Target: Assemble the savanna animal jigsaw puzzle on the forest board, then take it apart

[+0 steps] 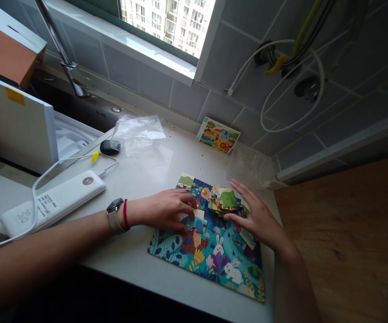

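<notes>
A dark blue puzzle board [177,258] with rabbits and plants printed on it lies on the counter. Over its left part is my left hand [170,208], thumb and fingers bent around a blue puzzle piece [200,223] lying on the board. My right hand [257,217] is open at the board's right side, its thumb and fingers spread beside a heaped pile of puzzle pieces [226,200]. The thumb tip is close to the pile; whether it touches cannot be made out. Single pieces lie at the top left corner [186,181] and near the right palm [247,238].
A picture card [218,135] leans by the tiled wall, with clear plastic wrap [252,166] beside it. More plastic [140,130] lies near the sink [96,112]. At left are a white power bank [56,202] with a cable, a black object [109,147] and a white box [19,121].
</notes>
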Motion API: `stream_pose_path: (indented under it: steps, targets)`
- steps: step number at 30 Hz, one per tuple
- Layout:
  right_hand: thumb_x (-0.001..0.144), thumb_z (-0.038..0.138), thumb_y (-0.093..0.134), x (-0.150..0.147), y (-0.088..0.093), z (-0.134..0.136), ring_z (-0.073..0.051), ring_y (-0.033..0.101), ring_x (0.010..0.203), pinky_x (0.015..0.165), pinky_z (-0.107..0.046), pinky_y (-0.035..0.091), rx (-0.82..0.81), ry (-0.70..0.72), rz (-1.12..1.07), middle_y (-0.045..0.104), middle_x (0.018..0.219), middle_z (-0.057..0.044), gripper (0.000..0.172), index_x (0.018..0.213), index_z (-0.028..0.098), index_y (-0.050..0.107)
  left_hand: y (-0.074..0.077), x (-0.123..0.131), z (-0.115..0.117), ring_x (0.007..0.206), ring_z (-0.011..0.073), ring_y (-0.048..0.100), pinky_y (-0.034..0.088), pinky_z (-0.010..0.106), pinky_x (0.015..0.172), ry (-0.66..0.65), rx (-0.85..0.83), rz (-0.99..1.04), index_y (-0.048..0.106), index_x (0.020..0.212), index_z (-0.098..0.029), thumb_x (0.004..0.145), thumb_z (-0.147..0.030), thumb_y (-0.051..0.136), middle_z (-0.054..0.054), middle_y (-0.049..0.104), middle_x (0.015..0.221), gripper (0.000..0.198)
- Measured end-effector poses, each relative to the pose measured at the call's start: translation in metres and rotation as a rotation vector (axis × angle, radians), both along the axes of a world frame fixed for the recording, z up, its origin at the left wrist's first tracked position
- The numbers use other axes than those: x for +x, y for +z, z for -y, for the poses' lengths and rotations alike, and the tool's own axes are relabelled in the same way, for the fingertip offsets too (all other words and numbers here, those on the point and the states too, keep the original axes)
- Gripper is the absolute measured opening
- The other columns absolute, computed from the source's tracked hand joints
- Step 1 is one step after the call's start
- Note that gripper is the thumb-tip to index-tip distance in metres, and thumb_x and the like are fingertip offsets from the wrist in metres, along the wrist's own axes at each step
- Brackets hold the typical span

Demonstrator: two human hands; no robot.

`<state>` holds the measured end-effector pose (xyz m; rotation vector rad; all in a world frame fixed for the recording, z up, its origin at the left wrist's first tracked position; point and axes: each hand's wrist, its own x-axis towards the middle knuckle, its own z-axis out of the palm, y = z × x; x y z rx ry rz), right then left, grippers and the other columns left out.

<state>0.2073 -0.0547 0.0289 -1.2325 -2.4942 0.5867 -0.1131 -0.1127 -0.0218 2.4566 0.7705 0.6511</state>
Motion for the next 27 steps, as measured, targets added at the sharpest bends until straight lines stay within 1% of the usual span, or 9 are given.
stream_pose_path:
  steps: [2, 4, 7, 13, 16, 19, 21, 24, 27]
  targets:
    - [0.088, 0.04, 0.076, -0.003, -0.003, -0.007, -0.032, 0.059, 0.136, 0.117, -0.048, 0.046, -0.024, 0.072, 0.046, 0.063, 0.148, -0.01, 0.062, 0.147, 0.029, 0.058, 0.0, 0.0, 0.0, 0.107, 0.0255, 0.07, 0.055, 0.039, 0.096, 0.0, 0.001, 0.015, 0.076, 0.106, -0.021, 0.091, -0.036, 0.08, 0.011, 0.07, 0.125, 0.022]
    - [0.09, 0.036, 0.074, -0.001, -0.006, -0.01, -0.031, 0.063, 0.131, 0.115, -0.047, 0.048, -0.024, 0.076, 0.049, 0.067, 0.141, -0.009, 0.056, 0.144, 0.029, 0.061, 0.001, -0.001, 0.0, 0.108, 0.0253, 0.069, 0.055, 0.038, 0.096, 0.002, -0.004, 0.007, 0.076, 0.108, -0.02, 0.093, -0.035, 0.077, 0.011, 0.071, 0.124, 0.021]
    - [0.088, 0.037, 0.077, 0.006, -0.009, -0.008, -0.03, 0.062, 0.131, 0.113, -0.046, 0.05, -0.027, 0.055, 0.003, 0.064, 0.14, -0.009, 0.061, 0.146, 0.03, 0.059, 0.002, -0.001, 0.0, 0.109, 0.0245, 0.069, 0.055, 0.037, 0.097, 0.005, -0.023, -0.024, 0.075, 0.113, -0.02, 0.099, -0.031, 0.07, 0.011, 0.071, 0.122, 0.018]
    - [0.088, 0.043, 0.076, 0.029, 0.003, -0.001, -0.03, 0.064, 0.125, 0.109, -0.045, 0.052, -0.125, -0.025, -0.026, 0.062, 0.135, -0.01, 0.054, 0.139, 0.028, 0.063, 0.002, 0.002, -0.001, 0.106, 0.0214, 0.07, 0.056, 0.034, 0.097, 0.029, -0.066, 0.007, 0.073, 0.116, -0.02, 0.105, -0.028, 0.061, 0.009, 0.073, 0.116, 0.018]
    - [0.081, 0.048, 0.08, 0.051, 0.006, -0.004, -0.032, 0.066, 0.122, 0.106, -0.047, 0.055, -0.182, -0.069, 0.058, 0.065, 0.132, -0.012, 0.065, 0.139, 0.026, 0.063, 0.004, 0.004, -0.001, 0.103, 0.021, 0.071, 0.057, 0.034, 0.094, 0.036, -0.082, 0.015, 0.074, 0.113, -0.019, 0.105, -0.027, 0.059, 0.01, 0.074, 0.114, 0.018]
    - [0.072, 0.05, 0.086, 0.058, 0.0, -0.005, -0.035, 0.063, 0.128, 0.11, -0.048, 0.051, -0.206, -0.065, 0.145, 0.064, 0.136, -0.013, 0.077, 0.14, 0.025, 0.062, 0.006, 0.006, 0.0, 0.102, 0.0203, 0.071, 0.057, 0.034, 0.093, 0.044, -0.093, 0.014, 0.073, 0.113, -0.019, 0.106, -0.026, 0.058, 0.009, 0.074, 0.114, 0.019]
    - [0.076, 0.052, 0.083, 0.046, -0.005, -0.002, -0.034, 0.063, 0.128, 0.111, -0.047, 0.05, -0.135, -0.093, 0.107, 0.064, 0.135, -0.013, 0.069, 0.136, 0.024, 0.065, 0.006, 0.007, 0.0, 0.102, 0.02, 0.071, 0.057, 0.035, 0.093, 0.046, -0.1, 0.005, 0.073, 0.114, -0.019, 0.106, -0.025, 0.057, 0.009, 0.074, 0.114, 0.019]
    - [0.095, 0.056, 0.066, 0.007, -0.013, 0.009, -0.031, 0.067, 0.117, 0.103, -0.044, 0.054, 0.033, -0.231, -0.053, 0.067, 0.127, -0.013, 0.046, 0.125, 0.023, 0.068, 0.007, 0.008, 0.001, 0.104, 0.0203, 0.07, 0.056, 0.036, 0.096, 0.04, -0.106, -0.012, 0.073, 0.113, -0.019, 0.107, -0.026, 0.056, 0.008, 0.074, 0.113, 0.019]
    - [0.096, 0.06, 0.063, -0.032, -0.021, 0.021, -0.036, 0.063, 0.121, 0.104, -0.048, 0.051, 0.189, -0.335, -0.032, 0.067, 0.128, -0.015, 0.053, 0.134, 0.022, 0.064, 0.009, 0.009, 0.002, 0.104, 0.0208, 0.069, 0.056, 0.037, 0.095, 0.051, -0.107, -0.016, 0.072, 0.112, -0.019, 0.108, -0.027, 0.055, 0.009, 0.073, 0.112, 0.02]
